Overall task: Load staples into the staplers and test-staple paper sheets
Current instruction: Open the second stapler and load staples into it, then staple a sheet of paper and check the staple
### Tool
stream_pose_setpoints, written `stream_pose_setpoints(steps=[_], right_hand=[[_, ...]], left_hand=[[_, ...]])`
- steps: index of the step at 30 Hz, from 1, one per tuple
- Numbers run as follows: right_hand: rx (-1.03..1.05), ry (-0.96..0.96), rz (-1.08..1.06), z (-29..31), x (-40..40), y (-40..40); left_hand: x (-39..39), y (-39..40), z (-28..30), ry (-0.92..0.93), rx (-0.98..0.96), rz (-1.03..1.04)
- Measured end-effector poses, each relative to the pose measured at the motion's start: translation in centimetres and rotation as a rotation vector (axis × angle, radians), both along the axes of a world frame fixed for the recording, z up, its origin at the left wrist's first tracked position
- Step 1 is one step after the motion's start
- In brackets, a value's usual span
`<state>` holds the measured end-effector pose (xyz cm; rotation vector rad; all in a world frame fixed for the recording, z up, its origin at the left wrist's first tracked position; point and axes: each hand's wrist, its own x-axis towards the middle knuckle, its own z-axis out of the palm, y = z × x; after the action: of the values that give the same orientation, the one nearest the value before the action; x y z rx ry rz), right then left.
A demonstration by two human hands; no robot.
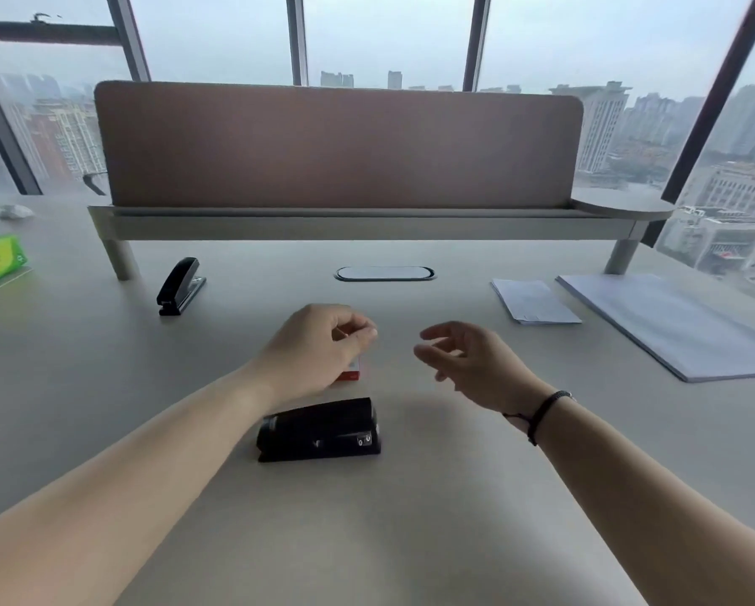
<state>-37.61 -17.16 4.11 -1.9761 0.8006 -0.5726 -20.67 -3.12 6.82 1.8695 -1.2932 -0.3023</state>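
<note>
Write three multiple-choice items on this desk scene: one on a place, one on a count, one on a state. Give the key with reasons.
1. Where does the large stack of white paper sheets lie?
A. far left
B. right side of the desk
C. under a stapler

2. How many black staplers are on the grey desk?
A. one
B. two
C. three

3. How is the right hand?
A. gripping paper
B. fingers loose, holding nothing
C. pressing a stapler

Key: B, the stack lies at the right edge; B, the near black stapler and the far black stapler; B, its fingers hang relaxed above the desk.
</note>
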Motion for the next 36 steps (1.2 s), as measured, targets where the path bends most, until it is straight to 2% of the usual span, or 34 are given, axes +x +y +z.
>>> stream_pose_setpoints(steps=[2, 5, 7, 11, 16, 22, 25, 27, 33, 36], right_hand=[[-0.167, 0.062, -0.104, 0.0, -1.5, -3.6], [-0.311, 0.154, -0.258, -0.5, -4.3, -9.3], [-0.382, 0.222, -0.343, -1.1, -5.8, -12.5], [-0.485, 0.353, -0.362, -2.6, -7.3, -15.9], [-0.573, 0.508, -0.241, -4.0, -7.6, -16.8], [-0.596, 0.483, -0.213, -4.1, -7.7, -17.2], [-0.601, 0.474, -0.214, -4.2, -7.8, -17.3], [-0.598, 0.468, -0.211, -4.3, -7.7, -17.3], [-0.615, 0.439, -0.196, -4.4, -7.9, -17.3], [-0.593, 0.398, -0.212, -4.2, -8.4, -17.2]], left_hand=[[-1.3, -3.5, 0.6, 0.106, 0.019, -0.025], [-3.7, -9.2, 1.0, 0.435, 0.075, -0.083], [-5.1, -13.1, 1.0, 0.590, 0.106, -0.096], [-7.4, -19.6, -0.2, 0.763, 0.154, -0.024], [-9.5, -25.4, -2.2, 0.941, 0.157, 0.069], [-10.0, -28.6, -2.9, 1.064, 0.072, 0.139], [-10.4, -29.1, -2.8, 1.050, 0.062, 0.141], [-10.6, -29.5, -3.0, 0.967, 0.075, 0.125], [-11.0, -30.5, -4.1, 0.447, 0.167, 0.144], [-10.9, -30.1, -3.6, 0.471, 0.155, 0.164]])
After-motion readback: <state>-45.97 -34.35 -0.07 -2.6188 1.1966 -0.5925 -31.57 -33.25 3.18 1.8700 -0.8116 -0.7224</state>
